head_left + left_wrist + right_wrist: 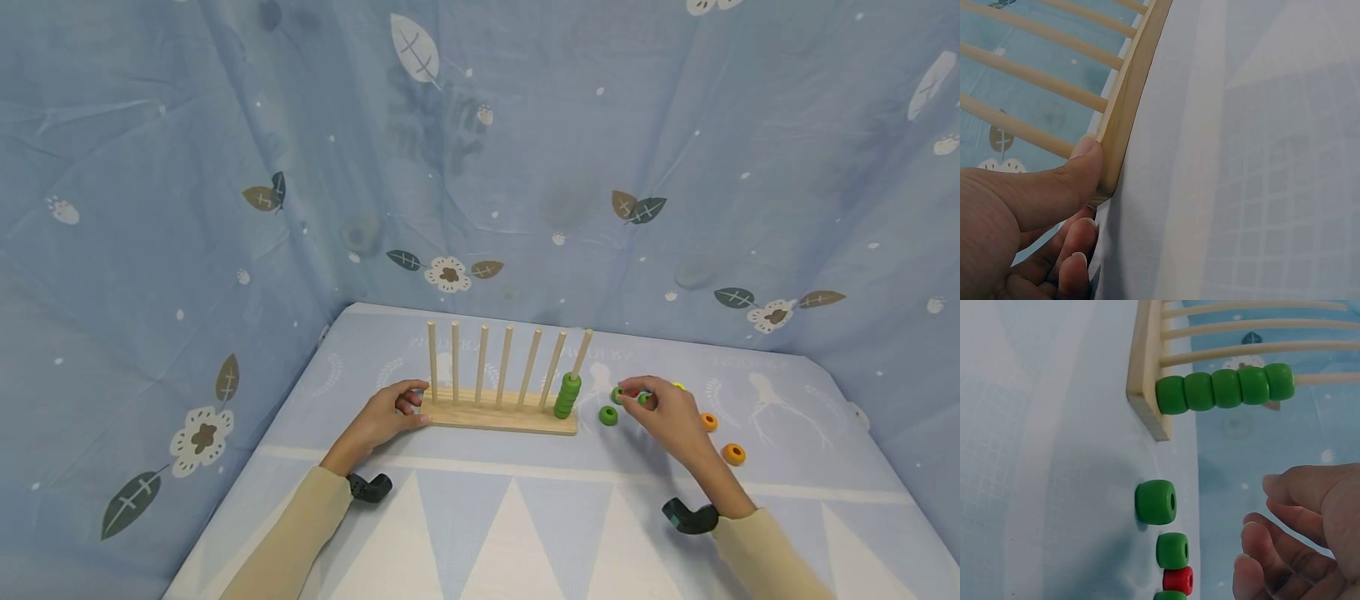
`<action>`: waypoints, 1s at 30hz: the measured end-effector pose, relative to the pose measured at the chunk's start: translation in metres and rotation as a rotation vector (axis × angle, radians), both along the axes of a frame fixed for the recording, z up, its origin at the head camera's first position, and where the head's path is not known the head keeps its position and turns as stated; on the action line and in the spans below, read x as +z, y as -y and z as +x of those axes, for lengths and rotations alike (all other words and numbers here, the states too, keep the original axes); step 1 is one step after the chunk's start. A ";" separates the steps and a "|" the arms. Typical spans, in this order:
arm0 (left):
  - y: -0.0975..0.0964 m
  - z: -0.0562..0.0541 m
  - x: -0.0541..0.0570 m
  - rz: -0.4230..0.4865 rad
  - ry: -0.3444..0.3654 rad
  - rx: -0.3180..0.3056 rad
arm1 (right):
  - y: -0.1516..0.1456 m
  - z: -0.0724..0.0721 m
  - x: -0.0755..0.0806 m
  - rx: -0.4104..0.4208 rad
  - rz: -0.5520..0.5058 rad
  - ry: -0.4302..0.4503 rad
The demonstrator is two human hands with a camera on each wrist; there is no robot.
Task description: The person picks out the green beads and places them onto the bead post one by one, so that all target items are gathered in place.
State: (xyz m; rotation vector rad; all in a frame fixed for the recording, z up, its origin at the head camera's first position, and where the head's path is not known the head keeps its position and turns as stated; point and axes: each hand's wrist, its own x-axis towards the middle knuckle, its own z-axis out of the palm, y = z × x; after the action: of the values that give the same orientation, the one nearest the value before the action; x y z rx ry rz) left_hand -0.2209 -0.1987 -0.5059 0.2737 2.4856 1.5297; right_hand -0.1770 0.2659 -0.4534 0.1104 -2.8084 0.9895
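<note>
1. Blue printed cloth [525,167] hangs behind the peg rack [480,419].
2. Left hand [386,417]: grasping the rack's left end.
3. Right hand [667,414]: empty, fingers loosely bent, near loose green beads [608,415] right of the rack.
4. Advisable technique: rack held steady, bead pinched by its sides, hole unobstructed.
5. Pale patterned surface [465,517]: beneath the rack and its five stacked beads [567,396].

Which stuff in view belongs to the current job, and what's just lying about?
In the job, it seems:
wooden peg rack, held by the left hand
five green beads on its end peg
loose green beads near the right hand

Just lying about, apparently:
orange beads
red bead
</note>
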 end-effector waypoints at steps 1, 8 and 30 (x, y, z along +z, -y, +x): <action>0.000 0.000 0.000 -0.001 0.000 0.001 | 0.000 0.000 -0.001 0.000 0.000 0.007; -0.001 0.000 0.001 -0.002 0.002 0.004 | -0.004 -0.001 -0.013 -0.007 0.011 0.045; -0.002 0.000 0.000 -0.022 0.012 0.014 | -0.009 -0.004 -0.031 0.014 0.006 0.109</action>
State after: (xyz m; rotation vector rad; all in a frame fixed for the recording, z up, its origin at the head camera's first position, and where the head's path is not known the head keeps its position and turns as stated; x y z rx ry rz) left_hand -0.2212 -0.1971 -0.5062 0.2437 2.4984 1.5038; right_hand -0.1814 0.2745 -0.4847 0.0793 -2.9126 1.0192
